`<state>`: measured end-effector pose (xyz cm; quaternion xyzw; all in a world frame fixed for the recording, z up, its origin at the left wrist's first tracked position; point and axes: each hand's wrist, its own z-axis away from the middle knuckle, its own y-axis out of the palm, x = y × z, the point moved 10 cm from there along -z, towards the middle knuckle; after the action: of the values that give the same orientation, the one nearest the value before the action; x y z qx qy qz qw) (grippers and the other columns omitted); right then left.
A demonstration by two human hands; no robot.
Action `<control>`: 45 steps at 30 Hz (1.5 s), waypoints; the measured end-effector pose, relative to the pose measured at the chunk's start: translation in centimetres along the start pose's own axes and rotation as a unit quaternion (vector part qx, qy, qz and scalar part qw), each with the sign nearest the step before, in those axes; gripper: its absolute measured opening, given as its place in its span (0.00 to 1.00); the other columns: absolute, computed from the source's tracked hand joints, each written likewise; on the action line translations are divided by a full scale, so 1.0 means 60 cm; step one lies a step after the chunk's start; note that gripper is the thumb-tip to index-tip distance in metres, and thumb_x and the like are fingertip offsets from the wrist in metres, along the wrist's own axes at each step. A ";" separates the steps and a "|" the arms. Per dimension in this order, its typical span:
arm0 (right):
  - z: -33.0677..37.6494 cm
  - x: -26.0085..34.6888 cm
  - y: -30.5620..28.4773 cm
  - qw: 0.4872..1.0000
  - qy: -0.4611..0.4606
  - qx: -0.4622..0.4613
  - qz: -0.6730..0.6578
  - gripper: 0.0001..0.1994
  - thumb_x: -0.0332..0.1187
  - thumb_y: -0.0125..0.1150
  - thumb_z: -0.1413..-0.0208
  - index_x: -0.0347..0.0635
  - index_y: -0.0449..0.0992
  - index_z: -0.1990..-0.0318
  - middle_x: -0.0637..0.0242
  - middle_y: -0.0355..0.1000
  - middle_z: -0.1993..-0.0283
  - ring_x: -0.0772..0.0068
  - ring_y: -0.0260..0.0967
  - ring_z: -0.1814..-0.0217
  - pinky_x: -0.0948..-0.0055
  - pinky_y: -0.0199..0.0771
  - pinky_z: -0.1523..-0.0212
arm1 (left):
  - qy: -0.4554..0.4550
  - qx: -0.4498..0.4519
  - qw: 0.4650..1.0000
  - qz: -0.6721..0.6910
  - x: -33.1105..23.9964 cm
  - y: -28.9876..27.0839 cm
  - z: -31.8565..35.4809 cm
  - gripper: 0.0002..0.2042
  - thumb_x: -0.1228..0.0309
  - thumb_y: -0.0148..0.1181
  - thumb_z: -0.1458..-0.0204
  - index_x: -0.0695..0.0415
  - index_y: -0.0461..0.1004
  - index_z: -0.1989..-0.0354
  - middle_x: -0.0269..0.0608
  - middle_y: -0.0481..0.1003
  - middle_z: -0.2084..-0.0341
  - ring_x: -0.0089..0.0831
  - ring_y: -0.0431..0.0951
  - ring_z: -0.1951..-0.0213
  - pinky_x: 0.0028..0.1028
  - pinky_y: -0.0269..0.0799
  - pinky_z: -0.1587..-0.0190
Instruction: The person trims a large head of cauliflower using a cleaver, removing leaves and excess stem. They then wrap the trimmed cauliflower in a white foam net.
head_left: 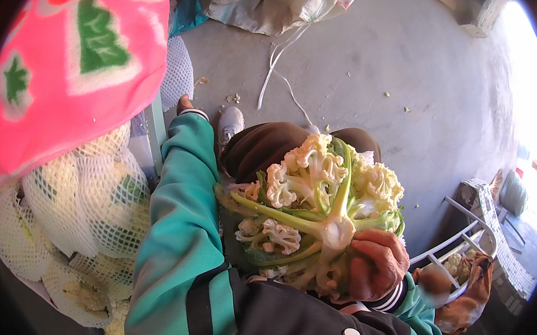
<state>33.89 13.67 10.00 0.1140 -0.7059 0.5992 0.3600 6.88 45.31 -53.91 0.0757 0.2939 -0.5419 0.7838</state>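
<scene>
A large cauliflower (337,230) rests stem side up on my lap, its thick cut stalk and green leaf ribs facing me. My right hand (378,263) curls round its lower right side, fingers bent against the florets. Far to the left stretches my left arm in a teal sleeve. Only a small part of my left hand (184,103) shows past the cuff, right beside a white foam mesh piece (176,71); its fingers are hidden.
On the left, cauliflowers in white foam nets (87,196) are piled under a pink and green cloth (75,75). A pale sack (282,5) with loose white strings lies ahead. A metal-framed chair (466,241) stands at the lower right. Plant scraps dot the grey floor (426,113).
</scene>
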 end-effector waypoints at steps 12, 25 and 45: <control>-0.033 0.006 0.008 0.999 0.038 -0.005 0.002 0.09 0.27 0.54 0.55 0.32 0.75 0.66 0.48 0.73 0.67 0.59 0.72 0.71 0.67 0.74 0.67 | 0.131 0.069 0.986 0.077 0.025 -0.014 -0.068 0.39 0.54 0.65 0.60 0.60 0.63 0.37 0.49 0.55 0.33 0.40 0.55 0.36 0.42 0.49 0.34; -0.015 -0.004 0.000 0.999 0.016 -0.019 -0.027 0.11 0.27 0.55 0.58 0.34 0.76 0.65 0.51 0.75 0.66 0.60 0.73 0.73 0.67 0.75 0.70 | 0.373 0.128 0.919 -0.023 -0.077 0.139 0.199 0.09 0.78 0.67 0.64 0.58 0.77 0.72 0.35 0.78 0.76 0.26 0.78 0.73 0.26 0.76 0.64; 0.086 -0.024 -0.011 0.965 -0.202 -0.100 -0.133 0.14 0.22 0.64 0.62 0.37 0.76 0.63 0.59 0.75 0.63 0.58 0.74 0.67 0.67 0.74 0.67 | 0.524 0.536 0.659 0.060 -0.413 0.043 0.897 0.13 0.88 0.57 0.55 0.55 0.70 0.65 0.31 0.72 0.64 0.21 0.72 0.61 0.22 0.69 0.52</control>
<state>33.39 8.33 9.44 0.2889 -0.7987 0.4369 0.2962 23.61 42.79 2.91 0.7717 0.3090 -0.4279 0.3547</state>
